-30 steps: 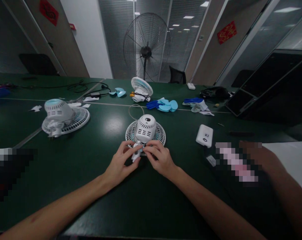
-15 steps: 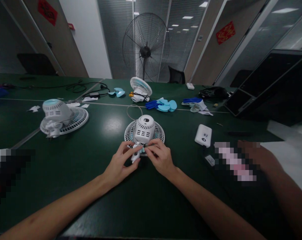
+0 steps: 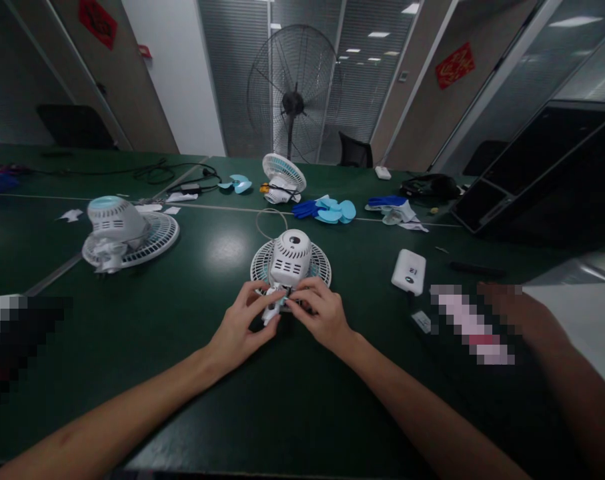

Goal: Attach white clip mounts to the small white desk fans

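A small white fan (image 3: 291, 260) lies grille-down on the dark green table in front of me, its vented motor housing on top and its cord looping behind. My left hand (image 3: 246, 317) pinches the white clip base (image 3: 271, 312) at the fan's near side between thumb and fingers. Close against it, my right hand (image 3: 321, 312) is closed, thumb and fingertips together at the joint between base and housing. A bit of light blue shows by those fingertips; whether they hold a small part is hidden.
Another white fan (image 3: 115, 230) lies to the left, and a third fan (image 3: 283, 179) stands behind. Blue fan blades (image 3: 336, 211), gloves (image 3: 388, 208) and a white power bank (image 3: 409, 271) are around. At right are another person's hand (image 3: 525, 313) and a black case (image 3: 537, 173).
My right fingertips have shifted slightly left, closer to the left hand. The left hand keeps its grip, and the fan stays in place.
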### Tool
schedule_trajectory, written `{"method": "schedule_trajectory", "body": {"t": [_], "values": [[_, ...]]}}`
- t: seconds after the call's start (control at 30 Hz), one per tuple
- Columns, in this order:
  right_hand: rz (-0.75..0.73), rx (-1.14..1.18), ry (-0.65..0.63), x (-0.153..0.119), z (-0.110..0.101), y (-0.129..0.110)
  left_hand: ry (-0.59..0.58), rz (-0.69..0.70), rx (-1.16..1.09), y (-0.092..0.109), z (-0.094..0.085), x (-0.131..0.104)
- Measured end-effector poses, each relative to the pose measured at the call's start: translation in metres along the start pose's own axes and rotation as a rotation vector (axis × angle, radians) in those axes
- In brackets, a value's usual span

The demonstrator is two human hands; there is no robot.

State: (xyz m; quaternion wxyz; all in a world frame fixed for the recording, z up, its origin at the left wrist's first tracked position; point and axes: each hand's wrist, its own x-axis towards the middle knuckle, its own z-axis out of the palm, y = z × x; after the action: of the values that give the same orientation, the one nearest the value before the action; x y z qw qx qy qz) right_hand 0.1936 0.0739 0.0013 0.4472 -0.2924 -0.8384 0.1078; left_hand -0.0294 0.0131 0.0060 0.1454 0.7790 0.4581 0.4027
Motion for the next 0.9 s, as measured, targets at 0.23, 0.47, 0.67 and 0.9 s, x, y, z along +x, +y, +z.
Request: {"method": "schedule_trajectory", "body": {"t": [0.23,0.47,0.67,0.9], "values": [[0.022,-0.016,-0.033,-0.001,-0.003,-0.009,-0.013,-0.011,-0.003,0.001,-0.002,0.001],[-0.102,-0.109,-0.044,-0.001,-0.005,-0.005,-0.001,-0.011,-0.003,0.0,-0.003,0.001],[0.047,0.0,-0.003,0.002,0.001,-0.01,-0.007,-0.005,-0.008,-0.001,-0.002,0.0],[0.033,-0.029,-0.057,0.0,-0.002,-0.014,0.003,-0.007,0.02,0.002,-0.003,0.001]]}}
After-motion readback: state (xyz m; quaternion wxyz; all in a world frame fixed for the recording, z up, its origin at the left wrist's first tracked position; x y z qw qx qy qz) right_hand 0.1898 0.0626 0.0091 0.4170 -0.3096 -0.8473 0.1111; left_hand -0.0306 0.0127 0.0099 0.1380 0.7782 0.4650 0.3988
